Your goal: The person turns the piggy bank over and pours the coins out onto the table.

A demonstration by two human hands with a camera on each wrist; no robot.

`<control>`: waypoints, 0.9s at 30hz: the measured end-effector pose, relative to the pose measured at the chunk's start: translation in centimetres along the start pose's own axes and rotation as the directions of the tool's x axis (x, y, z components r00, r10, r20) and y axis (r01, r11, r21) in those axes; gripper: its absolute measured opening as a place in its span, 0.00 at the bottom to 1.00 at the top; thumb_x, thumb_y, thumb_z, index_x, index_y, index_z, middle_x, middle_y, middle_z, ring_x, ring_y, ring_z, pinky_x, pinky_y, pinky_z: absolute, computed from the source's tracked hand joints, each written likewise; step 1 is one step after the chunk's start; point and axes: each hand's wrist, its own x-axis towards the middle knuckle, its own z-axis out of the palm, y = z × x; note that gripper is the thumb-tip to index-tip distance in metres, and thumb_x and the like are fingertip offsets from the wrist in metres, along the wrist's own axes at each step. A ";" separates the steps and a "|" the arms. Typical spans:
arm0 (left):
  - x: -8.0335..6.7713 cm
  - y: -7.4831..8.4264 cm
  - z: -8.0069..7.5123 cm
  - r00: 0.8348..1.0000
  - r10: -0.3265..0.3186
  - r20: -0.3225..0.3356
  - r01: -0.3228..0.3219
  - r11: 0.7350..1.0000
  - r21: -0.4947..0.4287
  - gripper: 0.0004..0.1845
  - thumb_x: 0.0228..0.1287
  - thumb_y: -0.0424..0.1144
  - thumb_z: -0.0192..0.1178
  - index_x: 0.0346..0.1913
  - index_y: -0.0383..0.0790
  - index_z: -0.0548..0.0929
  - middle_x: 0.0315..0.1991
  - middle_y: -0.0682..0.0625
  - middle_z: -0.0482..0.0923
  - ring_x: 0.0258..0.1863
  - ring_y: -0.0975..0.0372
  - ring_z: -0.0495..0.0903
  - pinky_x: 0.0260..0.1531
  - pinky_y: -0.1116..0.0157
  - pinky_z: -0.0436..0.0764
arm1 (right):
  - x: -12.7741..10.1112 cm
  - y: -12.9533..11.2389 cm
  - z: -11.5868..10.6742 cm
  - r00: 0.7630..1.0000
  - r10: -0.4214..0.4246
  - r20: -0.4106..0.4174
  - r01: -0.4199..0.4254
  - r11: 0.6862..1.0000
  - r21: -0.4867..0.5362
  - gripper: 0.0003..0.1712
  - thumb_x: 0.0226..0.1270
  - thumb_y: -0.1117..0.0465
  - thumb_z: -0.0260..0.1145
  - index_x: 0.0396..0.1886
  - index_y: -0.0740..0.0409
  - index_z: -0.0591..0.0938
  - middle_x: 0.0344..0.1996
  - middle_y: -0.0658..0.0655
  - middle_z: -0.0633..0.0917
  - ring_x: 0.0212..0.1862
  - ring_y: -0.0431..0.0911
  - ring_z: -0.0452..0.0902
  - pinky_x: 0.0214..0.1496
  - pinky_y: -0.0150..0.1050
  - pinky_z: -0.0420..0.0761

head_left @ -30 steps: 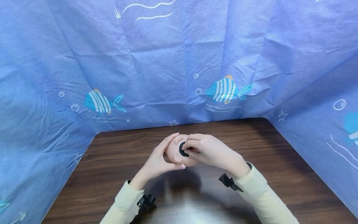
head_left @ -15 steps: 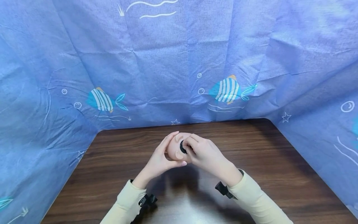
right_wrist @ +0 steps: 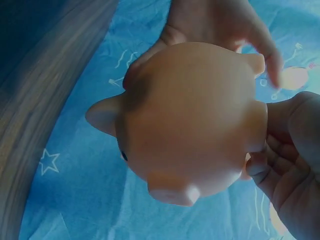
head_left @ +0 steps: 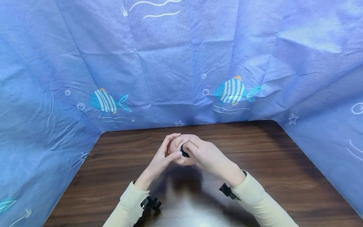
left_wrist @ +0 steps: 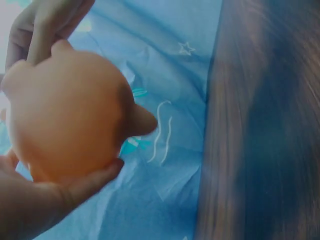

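A pink piggy bank [head_left: 186, 162] is held above the table between both hands, its underside with stubby feet facing the head camera. A round black plug [head_left: 185, 154] sits at its belly, partly covered by fingers. My left hand [head_left: 157, 161] grips the bank from the left, its thumb tip at the plug's edge. My right hand [head_left: 211, 157] has its curled fingers and thumb pinching at the plug. In the right wrist view the bank's rounded side [right_wrist: 195, 110] fills the middle; the plug is hidden there. The left wrist view shows the bank's body [left_wrist: 70, 115] too.
A dark brown wood-grain table [head_left: 119, 176] lies beneath the hands. Blue cloth [head_left: 170, 69] printed with striped fish surrounds it at the back and both sides. Each wrist wears a small black camera [head_left: 153, 203].
My left thumb has moved from the near side of the piggy bank up to the black plug. My right hand has shifted slightly left and stays at the plug.
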 end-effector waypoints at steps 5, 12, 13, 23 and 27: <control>0.3 0.1 0.1 0.997 -0.001 -0.082 0.002 1.000 0.007 0.34 0.62 0.30 0.62 0.72 0.40 0.65 0.63 0.43 0.70 0.52 0.59 0.76 0.44 0.68 0.80 | 0.1 -0.1 0.7 1.000 -0.018 -0.022 0.017 0.999 -0.032 0.11 0.58 0.72 0.72 0.36 0.59 0.79 0.36 0.52 0.77 0.35 0.43 0.75 0.30 0.33 0.80; 0.3 0.7 0.0 0.993 0.009 -0.114 -0.005 1.000 0.030 0.35 0.60 0.28 0.61 0.72 0.40 0.67 0.62 0.42 0.72 0.51 0.59 0.77 0.46 0.69 0.80 | 0.3 -1.0 0.7 0.993 0.082 -0.088 -0.080 0.996 0.030 0.09 0.57 0.71 0.74 0.37 0.61 0.84 0.39 0.54 0.82 0.42 0.46 0.81 0.39 0.37 0.83; 0.3 0.8 0.0 0.993 0.013 -0.116 -0.009 0.999 0.035 0.34 0.60 0.27 0.61 0.72 0.40 0.68 0.61 0.42 0.73 0.51 0.59 0.77 0.46 0.70 0.79 | 0.3 -1.1 0.5 0.991 0.101 -0.093 -0.098 0.995 0.033 0.09 0.57 0.71 0.74 0.37 0.61 0.84 0.40 0.54 0.82 0.42 0.47 0.81 0.40 0.38 0.83; 0.5 0.1 0.2 0.993 0.042 -0.111 -0.023 0.986 0.168 0.32 0.62 0.28 0.58 0.71 0.41 0.72 0.59 0.42 0.77 0.51 0.61 0.78 0.48 0.71 0.78 | 0.0 -0.7 -0.3 0.997 0.080 -0.022 -0.080 0.997 -0.004 0.08 0.59 0.71 0.71 0.30 0.57 0.80 0.33 0.50 0.76 0.34 0.44 0.73 0.28 0.33 0.76; 0.4 0.1 0.1 0.995 0.028 -0.092 -0.010 0.982 0.189 0.31 0.61 0.29 0.55 0.70 0.43 0.74 0.57 0.43 0.79 0.49 0.61 0.79 0.45 0.70 0.79 | 0.2 -0.2 -0.3 0.999 -0.038 0.022 0.038 0.998 -0.042 0.10 0.56 0.72 0.70 0.30 0.56 0.77 0.33 0.50 0.75 0.32 0.42 0.71 0.27 0.30 0.74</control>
